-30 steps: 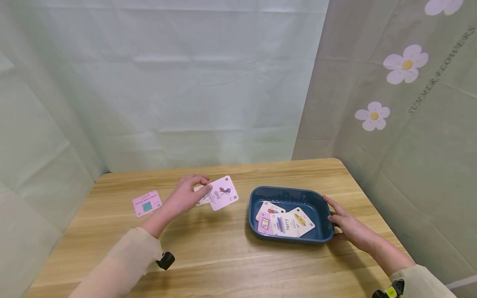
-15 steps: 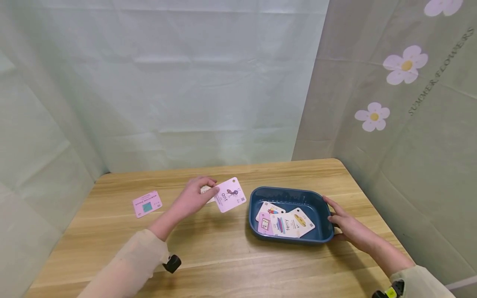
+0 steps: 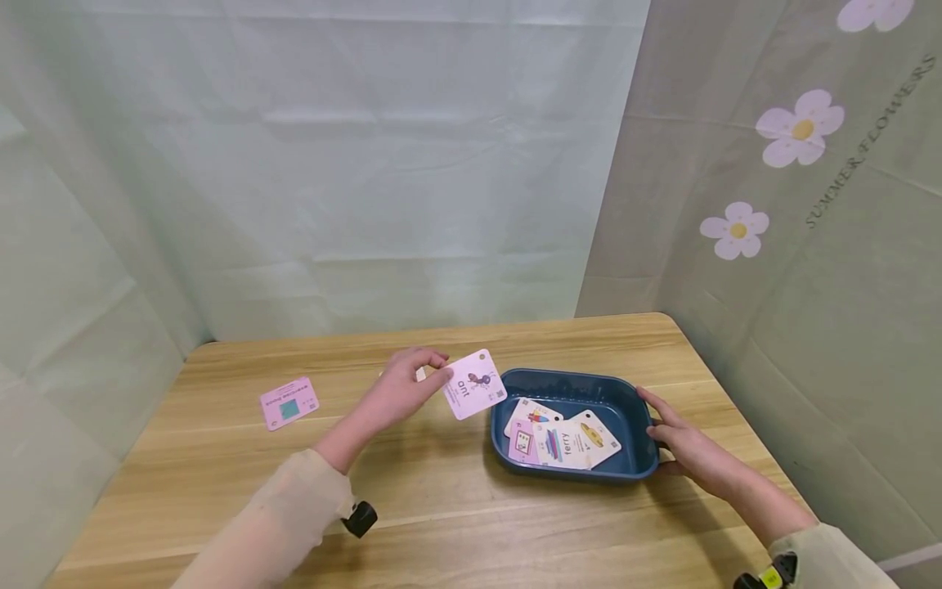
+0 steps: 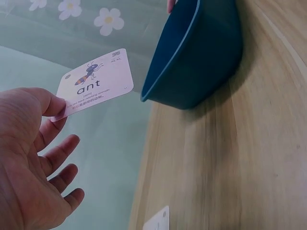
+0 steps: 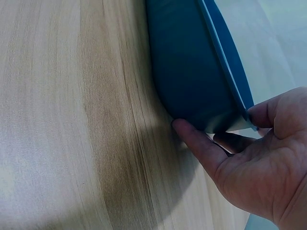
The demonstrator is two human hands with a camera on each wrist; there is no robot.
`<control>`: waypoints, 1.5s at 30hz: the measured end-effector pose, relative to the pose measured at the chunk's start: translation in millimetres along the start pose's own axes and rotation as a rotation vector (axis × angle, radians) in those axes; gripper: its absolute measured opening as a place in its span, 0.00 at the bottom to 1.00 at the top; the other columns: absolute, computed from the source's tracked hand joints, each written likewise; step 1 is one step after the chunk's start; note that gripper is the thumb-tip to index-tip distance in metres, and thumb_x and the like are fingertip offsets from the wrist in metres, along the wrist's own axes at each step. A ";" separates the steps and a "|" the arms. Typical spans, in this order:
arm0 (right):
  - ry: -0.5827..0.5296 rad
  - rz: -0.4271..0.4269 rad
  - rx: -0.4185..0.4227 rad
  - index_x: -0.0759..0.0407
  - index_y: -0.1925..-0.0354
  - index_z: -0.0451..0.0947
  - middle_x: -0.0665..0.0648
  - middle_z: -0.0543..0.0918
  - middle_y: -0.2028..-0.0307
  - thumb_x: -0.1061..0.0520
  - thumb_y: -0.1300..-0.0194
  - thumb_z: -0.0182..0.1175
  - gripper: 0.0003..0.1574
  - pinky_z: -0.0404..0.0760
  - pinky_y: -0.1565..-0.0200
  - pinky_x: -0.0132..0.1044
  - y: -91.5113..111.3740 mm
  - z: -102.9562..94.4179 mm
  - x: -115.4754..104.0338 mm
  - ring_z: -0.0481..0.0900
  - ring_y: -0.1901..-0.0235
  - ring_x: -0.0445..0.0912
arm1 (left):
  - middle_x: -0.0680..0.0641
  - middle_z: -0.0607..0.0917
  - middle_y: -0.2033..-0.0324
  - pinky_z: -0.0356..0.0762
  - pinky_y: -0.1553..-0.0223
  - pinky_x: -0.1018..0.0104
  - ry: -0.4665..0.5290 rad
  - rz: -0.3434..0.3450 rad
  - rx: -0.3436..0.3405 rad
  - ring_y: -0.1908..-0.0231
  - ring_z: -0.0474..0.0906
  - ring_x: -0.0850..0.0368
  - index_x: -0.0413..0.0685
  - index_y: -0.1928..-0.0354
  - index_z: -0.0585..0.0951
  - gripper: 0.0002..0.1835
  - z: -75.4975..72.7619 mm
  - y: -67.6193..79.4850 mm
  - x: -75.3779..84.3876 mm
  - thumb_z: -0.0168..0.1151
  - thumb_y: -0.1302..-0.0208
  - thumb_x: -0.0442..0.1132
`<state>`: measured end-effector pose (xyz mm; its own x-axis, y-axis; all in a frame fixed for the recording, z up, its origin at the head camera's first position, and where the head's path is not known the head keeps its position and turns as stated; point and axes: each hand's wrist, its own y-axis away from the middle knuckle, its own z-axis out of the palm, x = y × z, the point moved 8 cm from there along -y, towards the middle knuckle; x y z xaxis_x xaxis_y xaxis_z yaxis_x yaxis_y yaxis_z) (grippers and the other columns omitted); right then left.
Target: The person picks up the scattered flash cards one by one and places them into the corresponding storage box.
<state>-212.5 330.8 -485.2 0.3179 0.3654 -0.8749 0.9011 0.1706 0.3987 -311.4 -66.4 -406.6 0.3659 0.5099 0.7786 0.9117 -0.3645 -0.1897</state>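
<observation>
Between thumb and forefinger my left hand pinches a pink "ant" flashcard by its edge, up off the table and right at the left rim of a dark blue tray. In the left wrist view the ant card faces the camera, the other fingers spread below. My right hand grips the tray's right end. The right wrist view shows its thumb at the rim and fingers against the outer wall. Several flashcards lie overlapping inside, a "ferry" card among them.
On the wooden table, a pink "exercise book" card lies at the left. Another card lies mostly hidden behind my left hand. Hanging cloth encloses the table's back and sides.
My left hand has carried the ant card to the right, up to the tray's left rim. The right hand and the tray have stayed where they were.
</observation>
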 end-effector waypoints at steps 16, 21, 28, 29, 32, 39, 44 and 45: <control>0.015 -0.011 0.004 0.39 0.17 0.31 0.66 0.23 0.21 0.59 0.19 0.39 0.44 0.69 0.41 0.71 0.8 0.0 -0.7 0.37 0.26 0.76 | 0.48 0.84 0.44 0.60 0.33 0.37 0.026 0.001 -0.006 0.35 0.69 0.41 0.53 0.62 0.85 0.07 14.5 -8.5 13.3 0.65 0.30 0.46; 0.015 -0.010 0.001 0.40 0.17 0.31 0.66 0.24 0.21 0.58 0.19 0.40 0.44 0.69 0.41 0.71 1.6 0.3 -1.1 0.37 0.26 0.77 | 0.49 0.84 0.47 0.61 0.34 0.38 0.037 -0.002 -0.016 0.37 0.69 0.42 0.54 0.62 0.85 0.06 19.0 -10.6 19.5 0.66 0.31 0.46; 0.011 -0.010 0.002 0.40 0.17 0.31 0.66 0.23 0.21 0.59 0.19 0.39 0.44 0.69 0.41 0.71 1.8 0.5 -1.0 0.37 0.26 0.77 | 0.50 0.83 0.46 0.61 0.34 0.37 0.035 -0.012 -0.029 0.35 0.68 0.43 0.55 0.60 0.85 0.06 25.3 -12.7 26.6 0.66 0.30 0.47; 0.014 -0.010 0.002 0.40 0.17 0.31 0.66 0.23 0.21 0.59 0.19 0.39 0.44 0.69 0.41 0.71 1.8 0.6 -1.1 0.37 0.26 0.77 | 0.50 0.83 0.46 0.61 0.33 0.36 0.037 -0.011 -0.031 0.35 0.68 0.42 0.56 0.60 0.85 0.06 26.3 -13.0 28.0 0.66 0.30 0.47; 0.011 -0.009 0.007 0.40 0.17 0.31 0.67 0.24 0.21 0.59 0.19 0.39 0.44 0.69 0.41 0.70 1.7 1.0 -0.9 0.37 0.26 0.77 | 0.50 0.83 0.45 0.60 0.33 0.36 0.040 -0.003 -0.042 0.34 0.67 0.42 0.56 0.60 0.85 0.06 30.4 -14.6 32.5 0.65 0.30 0.48; 0.002 -0.018 0.005 0.41 0.17 0.31 0.68 0.24 0.21 0.61 0.20 0.38 0.44 0.69 0.40 0.70 0.0 2.0 -1.5 0.37 0.26 0.76 | 0.46 0.81 0.41 0.60 0.32 0.38 0.019 0.017 -0.071 0.32 0.65 0.40 0.57 0.60 0.85 0.07 42.4 -19.1 43.0 0.64 0.30 0.49; 0.001 -0.012 0.008 0.40 0.17 0.31 0.67 0.24 0.21 0.60 0.19 0.38 0.44 0.67 0.40 0.72 -0.4 1.4 -0.2 0.37 0.26 0.76 | 0.45 0.80 0.39 0.61 0.32 0.39 -0.007 0.031 -0.092 0.31 0.65 0.41 0.57 0.58 0.85 0.08 51.9 -22.1 51.5 0.63 0.29 0.50; 0.002 -0.014 0.004 0.40 0.17 0.31 0.68 0.23 0.21 0.60 0.19 0.38 0.44 0.67 0.40 0.72 -0.5 1.4 -0.2 0.36 0.26 0.77 | 0.46 0.80 0.40 0.61 0.32 0.40 -0.014 0.037 -0.097 0.31 0.65 0.41 0.57 0.58 0.85 0.08 54.1 -22.5 53.8 0.63 0.29 0.50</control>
<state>-212.6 329.4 -485.6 0.3043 0.3652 -0.8798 0.9068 0.1719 0.3850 -302.1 11.4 -392.8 0.4017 0.5052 0.7638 0.8756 -0.4561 -0.1589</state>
